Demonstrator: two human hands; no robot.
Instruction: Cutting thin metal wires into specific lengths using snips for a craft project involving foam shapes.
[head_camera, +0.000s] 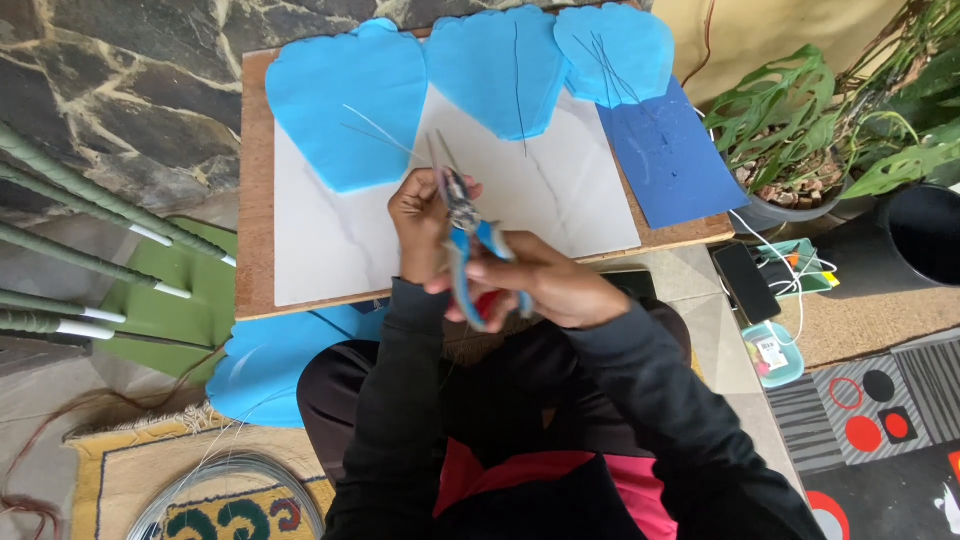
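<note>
Cutting wire: right hand (545, 285) grips blue-handled pliers (470, 250), left hand (420, 215) pinches thin wire (437, 150) at the jaws over the near board (340, 250); squeezing seems next.

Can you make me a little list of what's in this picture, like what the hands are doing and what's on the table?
Right hand: grips the blue handles of the pliers
Left hand: up by the pliers' jaws, pinching something too thin to make out
Board: white, lies on a low wooden table
Petals: three big blue paper shapes along the far edge, thin wires on them
Right side: dark blue sheet, potted plant
</note>
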